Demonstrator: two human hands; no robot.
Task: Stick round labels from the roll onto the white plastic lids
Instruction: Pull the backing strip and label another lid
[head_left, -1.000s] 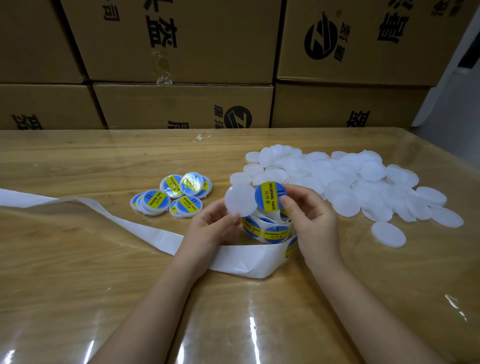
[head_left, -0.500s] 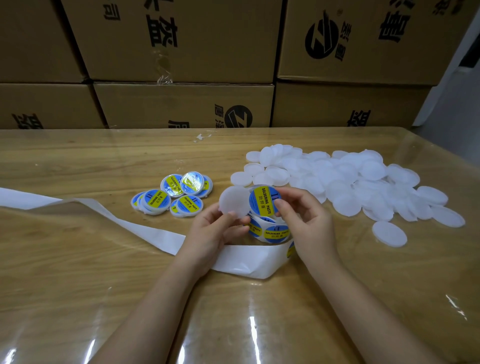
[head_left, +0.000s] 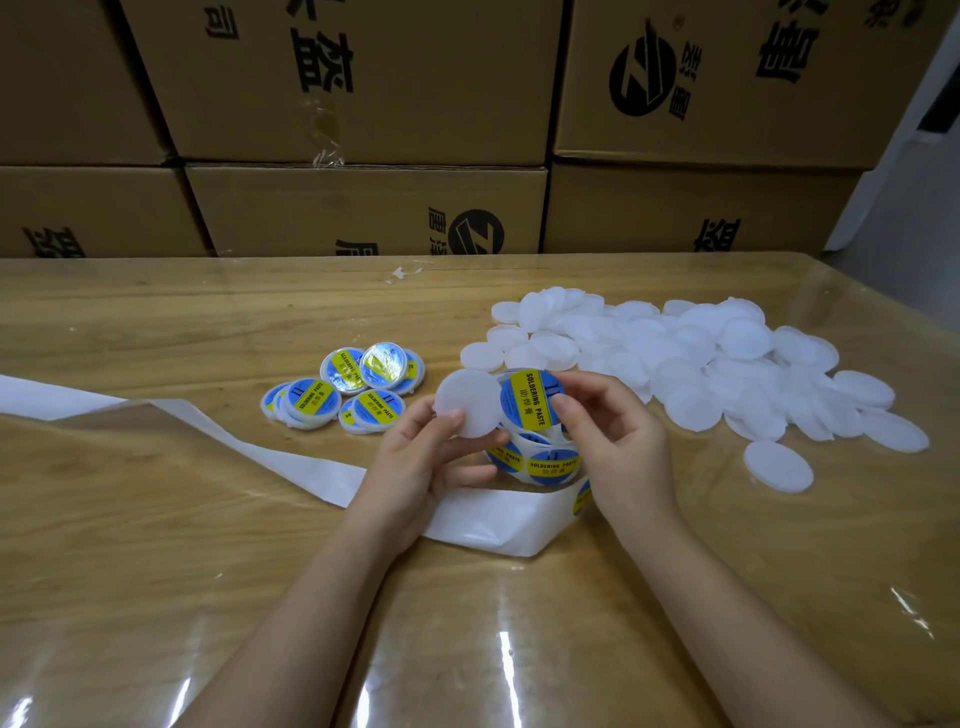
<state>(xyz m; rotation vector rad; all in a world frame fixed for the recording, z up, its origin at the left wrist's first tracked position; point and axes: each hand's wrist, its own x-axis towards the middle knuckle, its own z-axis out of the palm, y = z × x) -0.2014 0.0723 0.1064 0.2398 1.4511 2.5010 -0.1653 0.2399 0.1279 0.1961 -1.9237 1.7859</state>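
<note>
My left hand pinches a plain white plastic lid by its lower edge, held above the table. Right beside it, my right hand pinches a round blue-and-yellow label marked "SOLDERING PASTE". The label's left edge touches or overlaps the lid's right edge. Under both hands lies the roll of labels, partly hidden. A big heap of bare white lids spreads to the right. Several labelled lids lie in a cluster to the left.
Spent white backing tape trails from the roll leftward across the wooden table. Stacked cardboard boxes wall off the far edge. One lone lid lies nearest me on the right. A paper scrap lies near the boxes.
Both hands have drifted slightly left and up together. The lid and the peeled label stay side by side, edges close, with the label now tilted more toward the lid.
</note>
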